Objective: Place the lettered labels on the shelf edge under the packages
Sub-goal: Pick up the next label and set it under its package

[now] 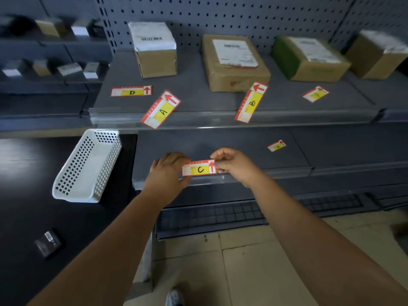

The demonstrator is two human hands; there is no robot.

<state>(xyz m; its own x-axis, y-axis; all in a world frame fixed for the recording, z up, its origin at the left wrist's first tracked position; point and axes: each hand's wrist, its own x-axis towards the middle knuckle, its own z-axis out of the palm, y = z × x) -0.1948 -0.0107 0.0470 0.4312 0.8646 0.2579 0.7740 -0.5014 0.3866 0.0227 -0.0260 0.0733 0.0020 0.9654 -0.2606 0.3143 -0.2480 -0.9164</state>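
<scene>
Left hand (167,173) and right hand (232,164) are pinched onto opposite ends of the C label (199,168), which is held at the lower shelf edge (276,173). The D label (131,91), A label (161,109) and B label (251,102) are scattered on the upper shelf (194,96) before the packages (234,62). A white basket (88,164) is seen at left.

Label C (199,168) in both hands' grip at lower shelf edge (242,176)

The one camera sits on my head, wide-angle, looking forward and down at the grey shelves (198,100) from close by.
</scene>
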